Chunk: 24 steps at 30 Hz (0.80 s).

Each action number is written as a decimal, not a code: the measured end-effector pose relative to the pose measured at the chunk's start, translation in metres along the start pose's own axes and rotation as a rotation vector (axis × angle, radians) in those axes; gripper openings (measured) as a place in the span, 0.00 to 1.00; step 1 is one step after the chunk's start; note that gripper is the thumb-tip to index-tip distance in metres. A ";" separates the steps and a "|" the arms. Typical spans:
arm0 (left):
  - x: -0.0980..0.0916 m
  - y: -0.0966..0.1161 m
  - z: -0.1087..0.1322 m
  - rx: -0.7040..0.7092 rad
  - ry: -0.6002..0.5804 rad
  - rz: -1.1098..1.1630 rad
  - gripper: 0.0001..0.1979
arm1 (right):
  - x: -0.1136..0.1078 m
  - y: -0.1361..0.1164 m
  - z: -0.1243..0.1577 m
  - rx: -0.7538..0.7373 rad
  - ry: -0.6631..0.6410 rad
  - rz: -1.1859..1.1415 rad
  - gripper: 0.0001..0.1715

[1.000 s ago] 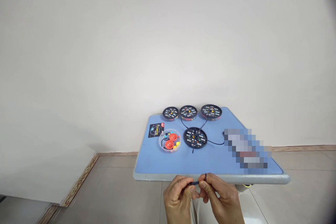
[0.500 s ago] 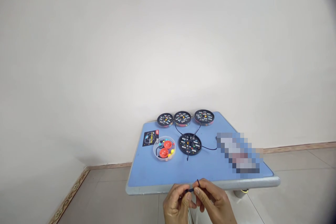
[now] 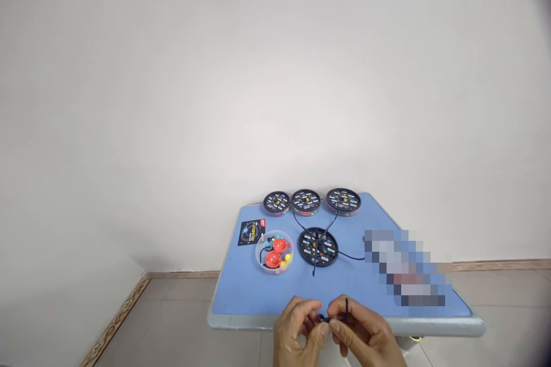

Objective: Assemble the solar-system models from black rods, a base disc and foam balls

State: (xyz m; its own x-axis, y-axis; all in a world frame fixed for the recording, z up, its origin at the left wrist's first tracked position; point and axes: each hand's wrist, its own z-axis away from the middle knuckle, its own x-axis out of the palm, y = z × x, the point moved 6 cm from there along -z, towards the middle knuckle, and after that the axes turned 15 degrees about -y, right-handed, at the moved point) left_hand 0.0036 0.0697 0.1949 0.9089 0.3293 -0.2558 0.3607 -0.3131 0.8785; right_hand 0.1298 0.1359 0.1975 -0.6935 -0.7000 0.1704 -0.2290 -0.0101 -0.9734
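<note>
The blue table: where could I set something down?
The blue table has bare room at front left, between the clear round tray and the near edge. Another patch lies in front of the black disc. The back row of discs, joined by black cords, is crowded.

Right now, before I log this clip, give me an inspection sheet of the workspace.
Surface: blue table with a grey edge.
Job's things: short black cord pinched by both hands; four black discs; clear tub holding red cups and beads.
Clutter: printed card; pixelated patch, unreadable.
Grippers: left hand and right hand, each in a pinch grip.
Cables: thin black cord running across the table among the discs.
Surroundings: white wall, tiled floor.
</note>
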 end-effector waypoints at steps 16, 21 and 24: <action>-0.004 0.011 -0.139 -0.062 -0.256 -0.257 0.10 | -0.045 -0.025 -0.102 -0.061 0.244 0.050 0.20; 0.003 -0.021 -0.175 -0.064 -0.286 -0.317 0.10 | -0.062 -0.008 -0.134 -0.068 0.335 0.053 0.19; 0.007 -0.032 -0.182 -0.073 -0.302 -0.341 0.09 | -0.068 0.002 -0.143 -0.078 0.371 0.052 0.20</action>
State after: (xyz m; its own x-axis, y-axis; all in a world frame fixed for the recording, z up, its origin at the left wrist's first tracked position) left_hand -0.0393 0.2442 0.2387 0.7648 0.1251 -0.6320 0.6441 -0.1648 0.7469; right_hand 0.0791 0.2856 0.2058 -0.9025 -0.3915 0.1793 -0.2288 0.0833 -0.9699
